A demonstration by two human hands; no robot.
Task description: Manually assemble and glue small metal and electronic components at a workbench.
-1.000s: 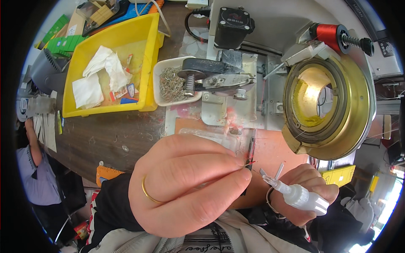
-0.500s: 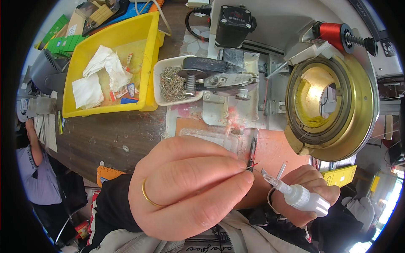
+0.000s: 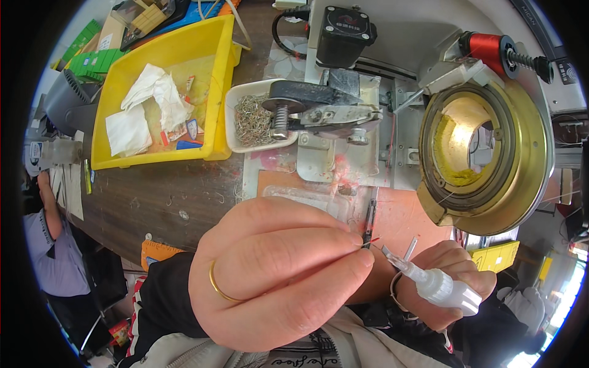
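My left hand [image 3: 276,273], a gold ring on one finger, is closed in a pinch in the lower middle. A thin hook shank [image 3: 369,243] with a red-thread tip pokes out from its fingertips; the rest lies hidden in the fingers. Just to the right, my right hand [image 3: 445,256] is wrapped round a small white bottle [image 3: 443,291]. The bottle tilts up and left, its clear nozzle [image 3: 399,262] close to the red tip but apart from it. A narrow metal tool end [image 3: 410,247] also sticks up by the right hand; its other end is hidden.
Ahead stands a clamp machine [image 3: 319,110] with a large brass ring [image 3: 521,165] and a red thread spool [image 3: 485,49]. Beside it are a white tray of hooks [image 3: 253,119] and a yellow bin [image 3: 211,138] holding white cloth. A person [image 3: 58,251] sits far left.
The whole view has shifted very slightly. Both hands keep the same grip and nearly the same places, the nozzle still beside the red tip.
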